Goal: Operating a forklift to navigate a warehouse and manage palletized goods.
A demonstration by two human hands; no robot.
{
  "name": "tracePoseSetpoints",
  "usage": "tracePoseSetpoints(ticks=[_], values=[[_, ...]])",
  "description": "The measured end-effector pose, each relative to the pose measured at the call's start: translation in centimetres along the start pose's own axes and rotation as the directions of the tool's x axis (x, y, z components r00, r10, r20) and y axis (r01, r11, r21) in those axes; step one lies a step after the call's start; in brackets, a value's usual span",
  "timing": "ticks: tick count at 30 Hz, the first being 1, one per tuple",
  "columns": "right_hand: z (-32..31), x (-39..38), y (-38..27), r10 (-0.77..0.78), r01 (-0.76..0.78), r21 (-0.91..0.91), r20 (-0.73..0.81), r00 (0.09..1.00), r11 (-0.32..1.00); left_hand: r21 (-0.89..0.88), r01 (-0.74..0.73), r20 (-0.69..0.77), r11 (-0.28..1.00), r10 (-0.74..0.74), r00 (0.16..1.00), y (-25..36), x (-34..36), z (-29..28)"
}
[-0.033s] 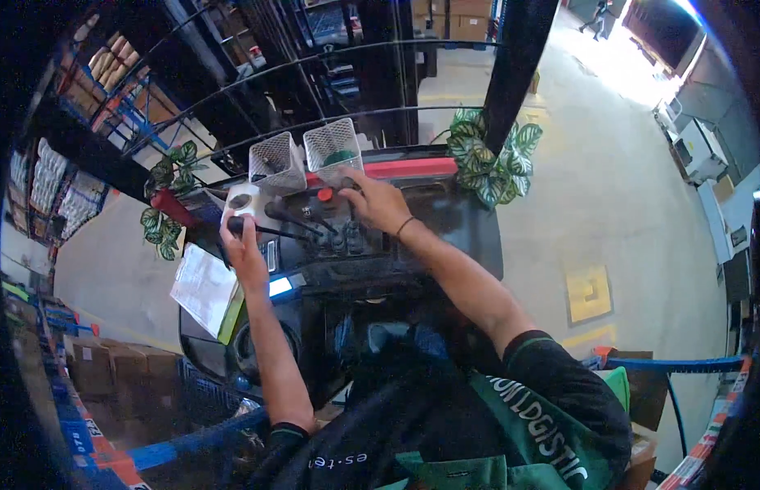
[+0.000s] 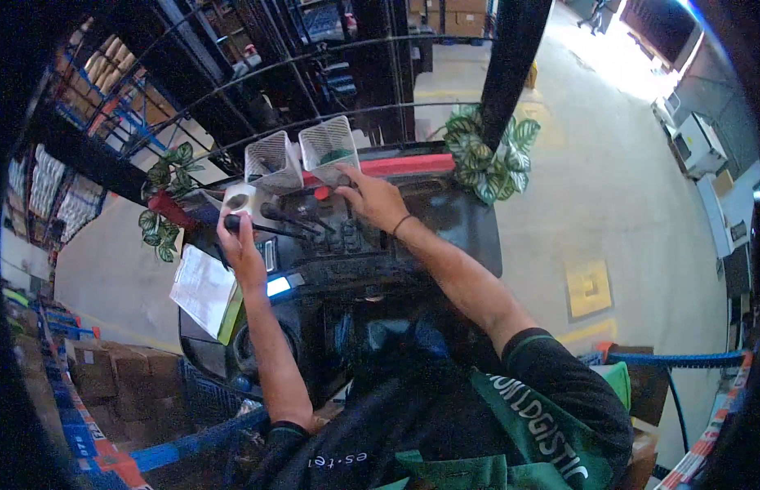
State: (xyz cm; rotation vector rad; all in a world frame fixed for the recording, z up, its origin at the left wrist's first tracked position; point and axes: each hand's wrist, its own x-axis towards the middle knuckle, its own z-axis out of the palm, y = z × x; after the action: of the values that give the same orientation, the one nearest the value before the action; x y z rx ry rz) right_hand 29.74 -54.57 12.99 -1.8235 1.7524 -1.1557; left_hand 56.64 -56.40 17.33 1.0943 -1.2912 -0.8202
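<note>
Gripping a black knob (image 2: 232, 222) with the left hand (image 2: 244, 251) — right hand (image 2: 377, 201) half-curled, its hold unclear.

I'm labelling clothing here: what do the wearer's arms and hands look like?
The left hand and right hand wear no gloves; the forearms are bare below short black sleeves, the right one with a thin green line near its hem. A thin dark band circles the right wrist.

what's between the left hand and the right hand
Black levers and a round red knob lie between the left hand and the right hand, as the head view shows.
</note>
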Motion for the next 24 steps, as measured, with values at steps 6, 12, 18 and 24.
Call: tracePoseSetpoints(ticks=[6,12,18,24], values=[[0.8,-0.2,1.2,0.027,-0.027,0.063,-0.004,1.000,0.998,0.057,-0.038,-0.022,0.998,0.039,0.999,-1.9,-0.1,0.3],[0.2,0.3,2.7,0.013,-0.009,0.061,-0.062,0.998,0.998,0.029,0.012,-0.004,1.000,-0.011,1.000,-1.4,-0.7,1.5],[-1.3,-0.7,4.6,0.056,-0.050,0.088,-0.059,0.997,0.995,0.472,-0.162,-0.039,0.867,0.203,0.978,-0.5,-3.9,5.8],[-2.1,-0.7,4.6,-0.064,0.058,0.113,0.047,0.997,0.992,0.431,-0.143,0.125,0.891,0.098,0.987,-0.9,0.6,5.9]])
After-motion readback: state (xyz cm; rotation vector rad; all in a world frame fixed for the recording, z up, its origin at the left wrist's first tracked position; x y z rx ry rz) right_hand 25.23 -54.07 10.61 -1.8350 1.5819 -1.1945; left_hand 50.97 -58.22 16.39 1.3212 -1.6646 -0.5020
